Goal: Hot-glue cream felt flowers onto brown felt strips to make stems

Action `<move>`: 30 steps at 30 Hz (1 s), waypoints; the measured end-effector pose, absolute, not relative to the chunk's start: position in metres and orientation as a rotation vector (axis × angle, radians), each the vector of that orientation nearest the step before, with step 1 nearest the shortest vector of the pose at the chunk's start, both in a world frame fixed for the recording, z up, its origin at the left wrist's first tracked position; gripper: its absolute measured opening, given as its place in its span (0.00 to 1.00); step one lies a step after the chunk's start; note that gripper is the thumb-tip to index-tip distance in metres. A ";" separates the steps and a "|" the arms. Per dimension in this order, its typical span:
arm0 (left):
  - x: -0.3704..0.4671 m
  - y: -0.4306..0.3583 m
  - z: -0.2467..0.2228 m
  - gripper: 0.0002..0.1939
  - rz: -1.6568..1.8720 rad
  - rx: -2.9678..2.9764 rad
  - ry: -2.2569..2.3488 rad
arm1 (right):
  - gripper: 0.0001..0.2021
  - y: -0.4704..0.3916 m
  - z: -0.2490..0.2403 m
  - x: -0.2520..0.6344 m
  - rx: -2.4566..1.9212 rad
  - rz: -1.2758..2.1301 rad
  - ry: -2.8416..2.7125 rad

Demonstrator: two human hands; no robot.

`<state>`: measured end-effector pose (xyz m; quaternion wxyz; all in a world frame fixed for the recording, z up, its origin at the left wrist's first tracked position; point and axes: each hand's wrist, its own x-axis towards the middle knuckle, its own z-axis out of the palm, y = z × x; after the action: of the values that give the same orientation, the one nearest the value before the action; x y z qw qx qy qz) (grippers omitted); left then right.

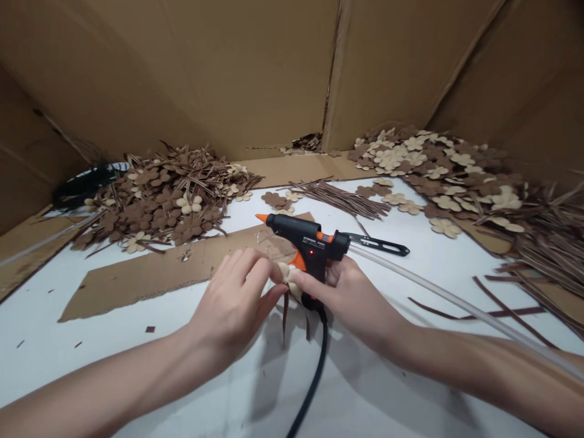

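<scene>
My right hand (353,289) is closed around the handle of a black and orange glue gun (296,231). Its orange nozzle points left, a red light glows on its side, and a long clear glue stick (438,295) runs out of its back. Between both hands is a cream flower cutout (293,285), pinched by the fingertips of my left hand (241,295). My right thumb also presses against that flower. Thin brown strips hang below it; how they join the flower is hidden by my fingers.
A cardboard strip (137,281) lies beyond my left hand. Flower cutouts and strips form a left heap (155,201) and a right heap (424,155). A bundle of brown strips (342,198) lies between. Cardboard walls (246,73) enclose the white table; a black cord (314,377) trails towards me.
</scene>
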<state>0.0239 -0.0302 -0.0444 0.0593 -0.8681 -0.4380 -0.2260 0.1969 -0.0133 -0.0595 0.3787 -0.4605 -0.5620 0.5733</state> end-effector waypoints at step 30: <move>0.037 -0.030 -0.028 0.13 -1.536 -2.696 -2.675 | 0.06 -0.016 -0.057 0.197 -1.113 1.603 -1.516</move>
<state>0.0367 -0.0298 -0.0279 -0.4595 -0.5846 -0.5799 -0.3330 0.1970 -0.0156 -0.0568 0.3289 -0.4252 -0.5793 0.6127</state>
